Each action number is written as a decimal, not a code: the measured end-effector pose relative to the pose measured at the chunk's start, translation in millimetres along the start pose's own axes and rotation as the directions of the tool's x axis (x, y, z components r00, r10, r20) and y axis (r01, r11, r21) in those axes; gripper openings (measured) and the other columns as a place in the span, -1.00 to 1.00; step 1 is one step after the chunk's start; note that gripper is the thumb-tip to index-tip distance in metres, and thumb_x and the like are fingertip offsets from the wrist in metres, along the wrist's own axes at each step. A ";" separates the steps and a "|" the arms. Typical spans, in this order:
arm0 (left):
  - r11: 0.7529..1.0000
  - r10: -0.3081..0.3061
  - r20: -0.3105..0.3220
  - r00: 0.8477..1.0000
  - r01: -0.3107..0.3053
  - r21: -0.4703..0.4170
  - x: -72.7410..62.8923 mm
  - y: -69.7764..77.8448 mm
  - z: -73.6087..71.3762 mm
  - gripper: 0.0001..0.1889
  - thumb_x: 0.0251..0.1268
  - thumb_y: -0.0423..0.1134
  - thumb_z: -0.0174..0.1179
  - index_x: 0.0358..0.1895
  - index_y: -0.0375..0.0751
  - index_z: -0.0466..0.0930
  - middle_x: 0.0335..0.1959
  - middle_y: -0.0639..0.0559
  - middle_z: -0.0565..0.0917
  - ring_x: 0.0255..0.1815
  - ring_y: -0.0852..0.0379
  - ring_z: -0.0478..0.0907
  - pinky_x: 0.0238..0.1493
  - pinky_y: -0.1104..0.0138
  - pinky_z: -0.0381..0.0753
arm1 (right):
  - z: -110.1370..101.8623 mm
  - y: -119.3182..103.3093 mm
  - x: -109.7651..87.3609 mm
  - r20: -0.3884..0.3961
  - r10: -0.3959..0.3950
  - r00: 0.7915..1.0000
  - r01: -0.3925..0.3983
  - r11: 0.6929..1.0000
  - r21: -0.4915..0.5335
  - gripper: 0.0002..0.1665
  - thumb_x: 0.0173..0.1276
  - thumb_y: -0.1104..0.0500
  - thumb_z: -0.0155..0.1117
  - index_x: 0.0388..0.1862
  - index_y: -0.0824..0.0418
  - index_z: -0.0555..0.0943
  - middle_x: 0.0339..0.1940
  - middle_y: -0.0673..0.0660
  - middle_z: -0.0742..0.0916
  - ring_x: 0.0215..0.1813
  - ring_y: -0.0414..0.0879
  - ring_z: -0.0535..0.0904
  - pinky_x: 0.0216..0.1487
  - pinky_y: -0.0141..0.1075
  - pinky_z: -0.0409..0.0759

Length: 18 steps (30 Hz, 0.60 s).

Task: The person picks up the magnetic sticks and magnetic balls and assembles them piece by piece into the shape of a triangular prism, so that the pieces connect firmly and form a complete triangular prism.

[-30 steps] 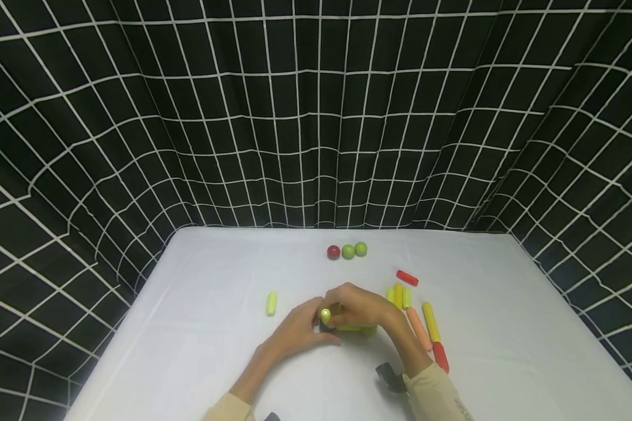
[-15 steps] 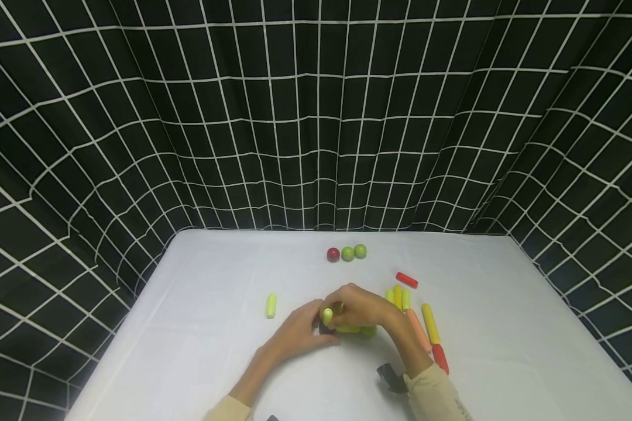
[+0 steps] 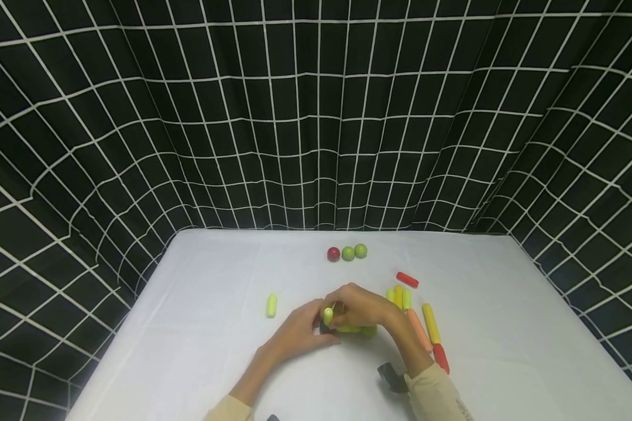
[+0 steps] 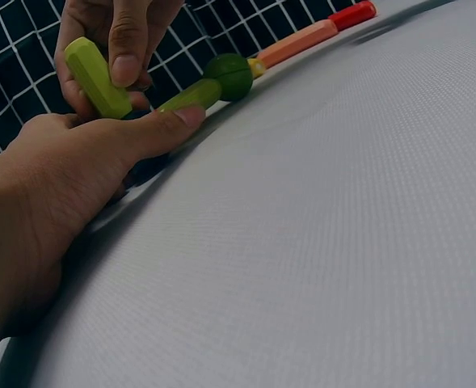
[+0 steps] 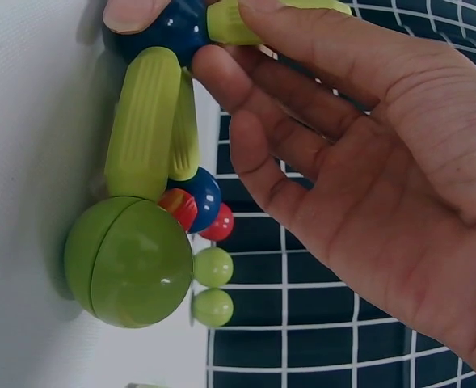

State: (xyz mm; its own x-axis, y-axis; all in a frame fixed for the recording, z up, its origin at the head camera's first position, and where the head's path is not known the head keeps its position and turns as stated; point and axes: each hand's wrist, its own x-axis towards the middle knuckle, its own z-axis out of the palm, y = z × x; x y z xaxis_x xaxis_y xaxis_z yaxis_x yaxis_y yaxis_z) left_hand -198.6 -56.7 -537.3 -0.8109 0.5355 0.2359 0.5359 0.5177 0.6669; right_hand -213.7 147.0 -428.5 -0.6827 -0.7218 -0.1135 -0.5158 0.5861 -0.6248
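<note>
While the left hand [image 3: 300, 330] steadies the dark blue ball [image 5: 169, 31] low over the white-covered counter [image 3: 189, 362], the right hand [image 3: 359, 307] has the held lime rod [image 3: 328, 316], as I see from afar.

Left fingers: partly closed, bent round the far side of the ball, thumb on the near side. Right fingers: closed in a pinch on the rod, which points up from the ball; its lower end appears to meet the ball in my right wrist view.

Joined pieces: one ribbed lime rod [image 5: 145, 121], running from the dark blue ball to a large green ball [image 5: 128, 263]; one further lime rod [image 5: 186, 133], behind it, reaching toward a second blue ball [image 5: 207, 198]. One red piece [image 5: 179, 208] shows just beside that ball; how they connect I cannot tell.

Loose, far side: one red ball [image 3: 333, 254], two small green balls [image 3: 348, 253], in a row.

Loose, left: one lone lime rod [image 3: 271, 306], well apart.

Loose, right: one short red rod [image 3: 407, 280]; one short yellow rod [image 3: 398, 296] between two lime rods; one orange rod [image 3: 419, 330]; one long yellow rod [image 3: 430, 323], a second red rod [image 3: 440, 358] at its near end.
</note>
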 end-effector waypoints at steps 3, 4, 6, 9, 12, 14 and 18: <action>1.000 -0.005 0.000 1.000 0.005 0.001 0.4 -0.1 -0.9 -0.46 0.18 0.23 0.47 0.14 0.16 0.53 -0.27 0.31 0.51 -0.25 0.37 0.40 -0.19 0.49 0.48 | -0.5 0.1 0.6 -0.001 -0.001 1.000 0.001 1.000 0.004 -0.70 0.28 0.30 0.51 0.01 0.16 0.79 -0.13 -0.03 0.87 -0.17 -0.23 0.71 0.01 -0.36 0.71; 1.000 -0.005 0.000 1.000 0.005 0.001 0.5 -0.3 -0.6 -0.46 0.18 0.23 0.47 0.15 0.16 0.53 -0.27 0.31 0.51 -0.25 0.37 0.40 -0.19 0.49 0.47 | -0.4 0.2 0.5 0.000 -0.002 1.000 0.002 1.000 0.006 -0.69 0.28 0.30 0.51 0.01 0.16 0.79 -0.13 -0.03 0.87 -0.17 -0.22 0.72 0.01 -0.35 0.71; 1.000 0.000 0.000 1.000 0.000 -0.001 0.8 -0.3 -0.5 -0.47 0.19 0.22 0.47 0.14 0.15 0.53 -0.28 0.30 0.51 -0.26 0.37 0.39 -0.19 0.49 0.47 | -0.5 0.3 0.4 0.000 -0.001 1.000 0.001 1.000 0.007 -0.69 0.28 0.30 0.51 0.01 0.16 0.79 -0.12 -0.03 0.87 -0.16 -0.22 0.73 0.01 -0.36 0.71; 1.000 0.008 -0.006 1.000 -0.008 0.004 1.2 -0.8 -0.1 -0.47 0.19 0.21 0.47 0.13 0.13 0.54 -0.29 0.29 0.51 -0.27 0.38 0.39 -0.20 0.49 0.48 | -0.9 0.1 0.6 0.001 0.001 1.000 -0.001 1.000 0.006 -0.69 0.28 0.30 0.51 0.02 0.16 0.79 -0.13 -0.02 0.87 -0.16 -0.20 0.73 0.00 -0.36 0.71; 1.000 0.007 -0.004 1.000 -0.007 0.009 1.6 -1.7 0.6 -0.47 0.19 0.21 0.47 0.13 0.13 0.54 -0.29 0.30 0.50 -0.27 0.38 0.39 -0.20 0.50 0.48 | -0.9 0.3 0.6 0.003 0.006 1.000 -0.006 1.000 0.006 -0.69 0.28 0.29 0.51 0.02 0.16 0.78 -0.13 -0.02 0.87 -0.15 -0.19 0.73 0.00 -0.37 0.71; 1.000 -0.003 0.001 1.000 0.003 0.011 1.5 -1.9 0.9 -0.47 0.19 0.22 0.47 0.13 0.14 0.53 -0.30 0.30 0.49 -0.28 0.38 0.38 -0.20 0.50 0.47 | -0.7 0.6 0.7 0.005 0.010 1.000 -0.010 1.000 0.008 -0.69 0.29 0.29 0.51 0.02 0.16 0.78 -0.13 -0.02 0.87 -0.15 -0.19 0.74 0.00 -0.36 0.71; 1.000 -0.011 0.010 1.000 0.011 0.008 1.2 -0.9 0.7 -0.47 0.20 0.22 0.46 0.14 0.15 0.53 -0.28 0.31 0.50 -0.25 0.37 0.40 -0.18 0.49 0.48 | 0.0 1.1 0.3 0.003 0.018 1.000 -0.018 1.000 0.013 -0.68 0.28 0.30 0.52 0.02 0.16 0.78 -0.12 -0.02 0.87 -0.13 -0.18 0.75 0.03 -0.30 0.74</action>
State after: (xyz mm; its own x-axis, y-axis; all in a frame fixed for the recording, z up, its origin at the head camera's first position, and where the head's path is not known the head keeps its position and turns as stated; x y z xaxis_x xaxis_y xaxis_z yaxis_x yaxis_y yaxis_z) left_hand -199.9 -56.0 -538.1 -0.8142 0.5367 0.2215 0.5291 0.5287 0.6637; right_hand -214.5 147.4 -429.2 -0.6904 -0.7121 -0.1273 -0.4962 0.5943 -0.6329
